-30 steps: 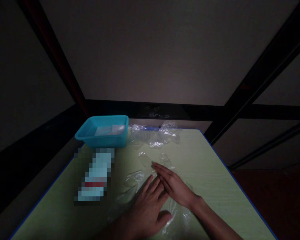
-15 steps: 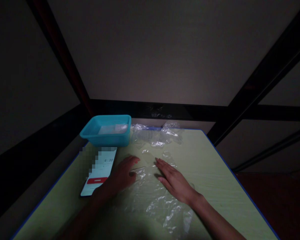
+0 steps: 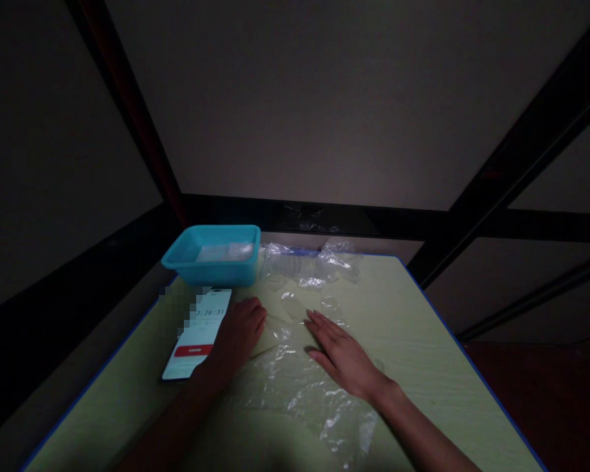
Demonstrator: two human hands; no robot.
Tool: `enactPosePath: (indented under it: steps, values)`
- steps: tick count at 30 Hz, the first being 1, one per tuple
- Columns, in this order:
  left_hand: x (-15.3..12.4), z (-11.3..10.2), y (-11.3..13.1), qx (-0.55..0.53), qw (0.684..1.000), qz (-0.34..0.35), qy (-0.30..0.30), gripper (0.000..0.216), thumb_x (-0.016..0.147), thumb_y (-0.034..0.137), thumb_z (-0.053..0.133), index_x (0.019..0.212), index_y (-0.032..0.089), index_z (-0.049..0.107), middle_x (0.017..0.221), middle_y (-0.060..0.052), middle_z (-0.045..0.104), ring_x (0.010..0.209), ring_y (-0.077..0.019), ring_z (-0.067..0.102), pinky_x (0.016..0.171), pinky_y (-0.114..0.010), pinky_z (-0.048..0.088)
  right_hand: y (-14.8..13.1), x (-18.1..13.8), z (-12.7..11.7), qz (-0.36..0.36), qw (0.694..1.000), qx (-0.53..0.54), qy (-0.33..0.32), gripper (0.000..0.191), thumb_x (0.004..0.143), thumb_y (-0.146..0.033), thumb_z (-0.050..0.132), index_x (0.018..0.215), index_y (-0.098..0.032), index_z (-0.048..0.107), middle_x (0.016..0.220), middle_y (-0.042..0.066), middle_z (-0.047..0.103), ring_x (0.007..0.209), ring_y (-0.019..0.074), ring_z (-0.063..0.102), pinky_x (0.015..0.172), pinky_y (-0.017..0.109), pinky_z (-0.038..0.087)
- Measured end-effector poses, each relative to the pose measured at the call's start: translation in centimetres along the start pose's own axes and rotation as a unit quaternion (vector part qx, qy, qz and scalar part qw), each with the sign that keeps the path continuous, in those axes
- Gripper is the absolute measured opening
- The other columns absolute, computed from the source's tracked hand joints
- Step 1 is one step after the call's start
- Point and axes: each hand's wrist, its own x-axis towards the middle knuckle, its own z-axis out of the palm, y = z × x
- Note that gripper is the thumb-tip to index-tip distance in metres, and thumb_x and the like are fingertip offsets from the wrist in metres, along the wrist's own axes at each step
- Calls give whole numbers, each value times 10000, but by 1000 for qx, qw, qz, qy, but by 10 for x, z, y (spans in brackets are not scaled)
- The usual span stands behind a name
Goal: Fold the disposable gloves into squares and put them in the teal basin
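A crumpled clear plastic bag (image 3: 295,373) lies spread on a pale desk (image 3: 432,367) between a person's two hands, its long axis appearing to run away from the wearer. The left hand (image 3: 240,329), nearer the phone (image 3: 196,341), is curled closed at the bag's left edge, seemingly pinching film. The right hand (image 3: 343,357) lies flat along its right side, fingers extended, gripping nothing.

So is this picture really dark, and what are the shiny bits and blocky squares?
In the head view: yes, dim, with the wall a dull grey; white glints on the crinkly plastic; blocky squares over the upper left of the glowing phone; left hand darker than the right hand.
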Motion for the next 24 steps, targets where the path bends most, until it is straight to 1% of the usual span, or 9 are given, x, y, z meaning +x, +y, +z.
enactPosePath:
  steps: [3, 6, 11, 14, 17, 19, 21, 23, 24]
  values:
    - [0, -6, -5, 33, 999, -11, 23, 195, 793, 58, 447, 713, 164, 590, 813, -74, 592, 792, -228, 539, 718, -359, 420, 0, 0, 1, -2, 1000, -8, 2, 501, 916, -376, 380, 1304, -62, 419, 1415, 177, 312, 1314, 245, 279, 1071, 417, 293]
    - [0, -12, -10, 53, 997, -40, 33, 202, 799, 68, 435, 718, 142, 605, 817, -109, 600, 792, -262, 546, 713, -391, 418, 1, -1, 3, -2, 1000, -12, 5, 500, 915, -376, 385, 1302, -62, 422, 1413, 181, 310, 1316, 251, 273, 1068, 424, 297]
    - [1, -17, -15, 44, 995, -83, 22, 213, 800, 75, 411, 780, 106, 621, 891, -158, 605, 849, -299, 552, 756, -430, 403, 5, -3, 5, -4, 1000, -25, 17, 520, 911, -407, 386, 1325, -93, 401, 1419, 169, 304, 1318, 247, 269, 1066, 429, 299]
    - [2, -21, -12, -1, 997, -72, -20, 204, 818, 111, 410, 798, 127, 612, 905, -121, 613, 855, -259, 565, 761, -383, 420, 10, -6, 4, -5, 999, -39, 17, 538, 913, -429, 369, 1336, -97, 387, 1423, 166, 292, 1322, 250, 256, 1067, 440, 292]
    - [-1, -23, -8, -75, 992, -27, -100, 128, 808, 188, 486, 753, 168, 600, 780, -24, 623, 712, -169, 585, 637, -258, 447, 16, -11, 3, -2, 998, -54, 17, 549, 916, -437, 352, 1342, -91, 377, 1423, 168, 289, 1325, 253, 244, 1068, 449, 287]
    - [-5, -23, -6, -117, 982, 2, -147, 77, 773, 225, 547, 742, 175, 596, 706, 17, 607, 621, -132, 572, 549, -207, 431, 20, -13, 2, 2, 998, -64, 22, 549, 918, -439, 345, 1346, -97, 371, 1426, 161, 288, 1327, 248, 240, 1070, 446, 284]
    - [-9, -20, -5, -140, 975, 20, -169, 65, 732, 223, 584, 772, 172, 593, 710, 25, 597, 614, -123, 562, 531, -193, 423, 22, -14, 2, 10, 997, -75, 24, 550, 919, -439, 339, 1344, -91, 374, 1426, 161, 289, 1327, 249, 240, 1071, 444, 282]
    - [-11, -15, -3, -145, 974, 32, -170, 70, 705, 183, 583, 774, 167, 581, 727, 21, 582, 640, -125, 552, 550, -193, 419, 23, -15, 2, 17, 996, -84, 18, 558, 920, -435, 336, 1339, -69, 379, 1423, 172, 290, 1324, 261, 246, 1069, 445, 284]
    - [-11, -13, -2, -141, 975, 37, -167, 47, 700, 153, 564, 745, 167, 571, 720, 20, 571, 645, -126, 545, 560, -196, 414, 23, -14, 2, 19, 996, -87, 15, 561, 920, -432, 336, 1336, -59, 381, 1421, 178, 291, 1321, 267, 251, 1068, 445, 286]
